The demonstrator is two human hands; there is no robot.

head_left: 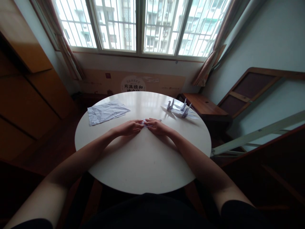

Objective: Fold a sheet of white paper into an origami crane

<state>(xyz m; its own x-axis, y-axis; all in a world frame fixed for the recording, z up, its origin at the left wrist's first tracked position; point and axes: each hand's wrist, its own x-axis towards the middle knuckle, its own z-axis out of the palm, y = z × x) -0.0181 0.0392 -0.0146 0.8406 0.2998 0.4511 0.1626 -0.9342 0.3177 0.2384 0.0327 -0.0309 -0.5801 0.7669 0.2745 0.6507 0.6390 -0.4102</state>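
Near the middle of the round white table (147, 165), my left hand (130, 127) and my right hand (156, 126) meet over a small piece of folded white paper (144, 123). Fingers of both hands close on it from either side, and they cover most of it. A thin paper tip pokes out past my right hand. Several folded paper cranes (170, 105) stand to the right, beyond that hand. Creased paper sheets (107, 112) lie flat at the left, past my left forearm.
A wooden side table (202, 104) stands behind the round table at the right, with a wooden-framed panel (247, 90) leaning by the wall. Wooden cabinets (35, 105) line the left side. Barred windows and a printed cardboard panel (162, 82) are at the back.
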